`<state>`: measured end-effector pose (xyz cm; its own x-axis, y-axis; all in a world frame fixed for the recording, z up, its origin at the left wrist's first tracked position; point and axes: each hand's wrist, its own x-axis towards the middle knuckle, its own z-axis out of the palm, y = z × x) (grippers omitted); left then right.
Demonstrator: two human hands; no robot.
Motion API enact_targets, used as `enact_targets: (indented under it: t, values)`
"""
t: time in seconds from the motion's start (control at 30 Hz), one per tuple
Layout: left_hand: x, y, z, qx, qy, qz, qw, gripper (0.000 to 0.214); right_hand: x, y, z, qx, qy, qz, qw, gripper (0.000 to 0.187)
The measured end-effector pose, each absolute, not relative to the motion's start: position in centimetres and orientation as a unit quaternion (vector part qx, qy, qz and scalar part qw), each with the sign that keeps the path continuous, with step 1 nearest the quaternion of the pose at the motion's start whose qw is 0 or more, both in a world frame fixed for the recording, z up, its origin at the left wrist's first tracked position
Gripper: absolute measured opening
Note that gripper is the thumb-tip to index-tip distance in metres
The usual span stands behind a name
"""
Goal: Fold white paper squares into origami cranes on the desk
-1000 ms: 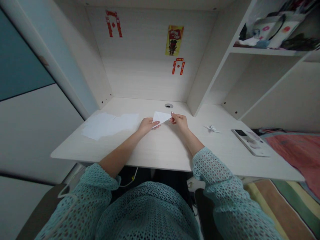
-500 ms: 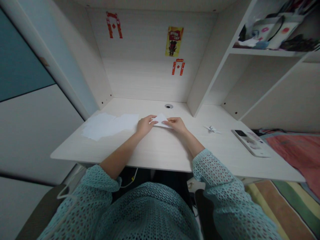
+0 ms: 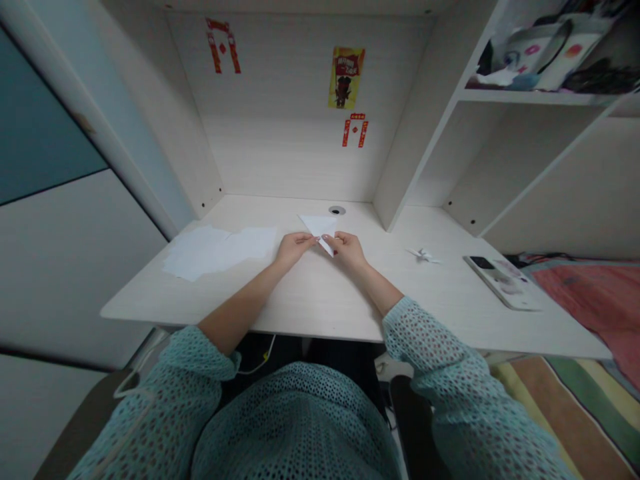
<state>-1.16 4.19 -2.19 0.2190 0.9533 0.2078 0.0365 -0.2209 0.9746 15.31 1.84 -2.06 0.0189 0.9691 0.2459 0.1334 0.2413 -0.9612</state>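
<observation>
A white sheet of paper folded into a triangle (image 3: 320,225) is held just above or on the desk, one corner pointing toward me. My left hand (image 3: 295,248) pinches its left edge between thumb and fingers. On the other side, my right hand (image 3: 349,249) grips the right edge, its thumb on top of the paper. Several loose white sheets (image 3: 210,252) lie spread to the left of my left hand. Off to the right rests a small folded white paper figure (image 3: 424,256), apart from both hands.
The pale wooden desk (image 3: 310,303) runs between side panels. A phone (image 3: 501,283) lies near its right end. A round cable hole (image 3: 337,210) sits at the back. Above right, a shelf (image 3: 535,97) holds bags. A red cloth (image 3: 580,287) lies beyond the desk.
The folded paper has been turned: its point faced away from me and now faces toward me, with a wide edge at the back. Both hands stay near the same spot.
</observation>
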Motion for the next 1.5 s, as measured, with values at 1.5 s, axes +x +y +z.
enact_targets:
  t: [1.5]
  values:
    - [-2.6,5.3,-1.6,0.383,0.475,0.651,0.451,0.033,14.4,1.1,-2.0,-0.487,-0.666,0.393,0.407,0.040]
